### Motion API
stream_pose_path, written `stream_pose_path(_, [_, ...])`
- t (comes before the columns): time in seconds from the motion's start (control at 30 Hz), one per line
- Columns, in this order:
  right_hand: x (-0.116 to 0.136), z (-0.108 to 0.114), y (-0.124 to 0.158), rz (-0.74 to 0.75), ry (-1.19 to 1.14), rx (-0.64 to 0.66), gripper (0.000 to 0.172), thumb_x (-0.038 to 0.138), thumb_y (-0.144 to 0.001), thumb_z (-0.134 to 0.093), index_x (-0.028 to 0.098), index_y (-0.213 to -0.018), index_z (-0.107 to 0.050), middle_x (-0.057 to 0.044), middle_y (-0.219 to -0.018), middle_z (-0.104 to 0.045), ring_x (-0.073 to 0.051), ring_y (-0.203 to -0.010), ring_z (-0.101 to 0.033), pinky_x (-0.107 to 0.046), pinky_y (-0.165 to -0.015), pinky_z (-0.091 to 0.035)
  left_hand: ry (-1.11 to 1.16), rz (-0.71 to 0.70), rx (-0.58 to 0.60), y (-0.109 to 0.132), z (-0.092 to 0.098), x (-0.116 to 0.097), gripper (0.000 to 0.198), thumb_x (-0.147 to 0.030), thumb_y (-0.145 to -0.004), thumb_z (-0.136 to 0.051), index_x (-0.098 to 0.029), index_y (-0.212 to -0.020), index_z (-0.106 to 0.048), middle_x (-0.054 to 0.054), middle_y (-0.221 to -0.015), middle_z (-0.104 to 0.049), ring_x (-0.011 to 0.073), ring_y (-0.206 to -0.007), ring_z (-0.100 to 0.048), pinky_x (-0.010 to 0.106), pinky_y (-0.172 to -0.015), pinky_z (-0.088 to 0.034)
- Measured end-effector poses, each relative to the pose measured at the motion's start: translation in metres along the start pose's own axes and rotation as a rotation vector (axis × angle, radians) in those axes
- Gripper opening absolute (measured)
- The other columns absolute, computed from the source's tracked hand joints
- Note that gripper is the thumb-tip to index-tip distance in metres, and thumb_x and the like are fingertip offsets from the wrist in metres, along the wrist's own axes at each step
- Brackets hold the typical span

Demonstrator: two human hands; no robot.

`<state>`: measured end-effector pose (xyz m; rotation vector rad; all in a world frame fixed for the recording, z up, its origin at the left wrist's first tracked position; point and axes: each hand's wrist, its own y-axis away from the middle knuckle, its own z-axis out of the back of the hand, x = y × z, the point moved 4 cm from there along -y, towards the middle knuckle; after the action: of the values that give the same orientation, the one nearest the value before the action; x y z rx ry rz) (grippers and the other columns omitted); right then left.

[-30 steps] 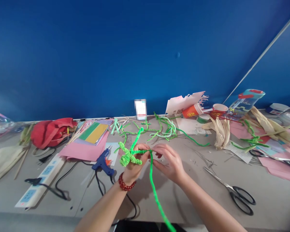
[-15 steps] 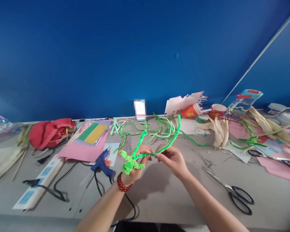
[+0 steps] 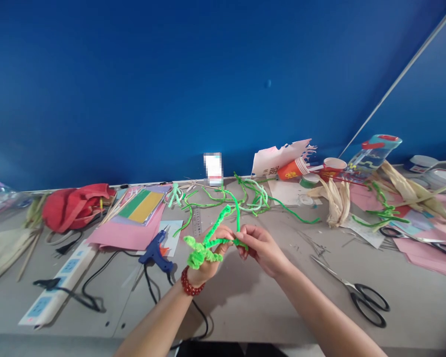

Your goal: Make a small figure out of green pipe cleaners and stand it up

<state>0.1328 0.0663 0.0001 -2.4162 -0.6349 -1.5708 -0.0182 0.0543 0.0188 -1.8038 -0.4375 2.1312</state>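
My left hand [image 3: 211, 257], with a red beaded bracelet at the wrist, is closed on a bright green pipe-cleaner figure [image 3: 196, 258]. Fuzzy arms stick out of the figure, one pointing up and one running right toward my other hand. My right hand [image 3: 259, 246] pinches a green pipe cleaner [image 3: 238, 213] where it meets the end of that right arm. The pipe cleaner's long free part rises and curves to the upper left, and a short bent piece shows at my right fingertips. Both hands are close together above the table.
A blue glue gun [image 3: 156, 253] and a white power strip [image 3: 52, 290] lie left. Black-handled scissors [image 3: 369, 302] lie right. Loose green pipe cleaners [image 3: 208, 203], paper cups [image 3: 295, 169] and corn husks [image 3: 338, 203] spread along the back, before a blue wall [image 3: 223, 89].
The pipe cleaner's free part has swung from leaning up right to standing up and curving left. My right hand has turned and shifted slightly left; my left hand stays nearly put.
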Motion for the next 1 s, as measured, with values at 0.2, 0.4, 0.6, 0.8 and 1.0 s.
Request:
stream_pose_path(0.2, [0.035,0.006,0.020,0.850,0.690,-0.350,0.014,0.022,-0.086,-0.064,0.023,-0.099,-0.060,-0.008,-0.100,-0.061,-0.018,-0.078,-0.059,-0.032,-0.066,-0.053,0.255,0.096,0.153,0.004,-0.006,0.007,0.010,-0.031,-0.088,-0.063,-0.022,-0.086,-0.063,0.005,-0.091,-0.064,0.0173,-0.075,-0.063,0.033,-0.069,-0.056])
stream_pose_path(0.4, [0.041,-0.008,0.033,1.218,1.222,-0.283,0.041,0.017,-0.081,-0.064,0.027,-0.120,-0.057,-0.011,-0.114,-0.061,-0.030,-0.111,-0.056,-0.052,-0.094,-0.048,0.409,0.149,0.144,0.005,-0.006,0.016,0.011,-0.031,-0.086,-0.065,-0.021,-0.087,-0.064,0.003,-0.090,-0.061,0.0138,-0.068,-0.060,0.029,-0.066,-0.053])
stream_pose_path(0.6, [0.041,-0.009,0.029,1.194,1.308,-0.215,0.039,0.029,-0.086,-0.064,0.025,-0.124,-0.057,-0.010,-0.116,-0.067,-0.030,-0.116,-0.054,-0.053,-0.104,-0.041,0.378,0.134,0.179,0.004,-0.006,0.011,0.011,-0.031,-0.085,-0.067,-0.020,-0.086,-0.064,0.002,-0.089,-0.061,0.0138,-0.070,-0.061,0.029,-0.067,-0.054])
stream_pose_path(0.8, [0.044,-0.012,0.030,1.209,1.263,-0.178,0.026,0.025,-0.089,-0.062,0.020,-0.114,-0.062,-0.009,-0.110,-0.071,-0.028,-0.110,-0.057,-0.051,-0.103,-0.041,0.341,0.103,0.215,0.003,-0.007,0.004,0.012,-0.031,-0.087,-0.065,-0.019,-0.086,-0.062,0.002,-0.087,-0.061,0.0133,-0.067,-0.060,0.028,-0.066,-0.055])
stream_pose_path(1.0, [0.044,-0.015,0.029,1.062,1.065,-0.167,0.017,0.020,-0.085,-0.064,0.023,-0.102,-0.062,-0.004,-0.089,-0.072,-0.023,-0.089,-0.062,-0.050,-0.098,-0.044,0.162,-0.064,0.137,0.001,-0.003,-0.010,0.010,-0.030,-0.089,-0.061,-0.022,-0.083,-0.063,0.004,-0.085,-0.063,0.0180,-0.079,-0.063,0.031,-0.069,-0.056])
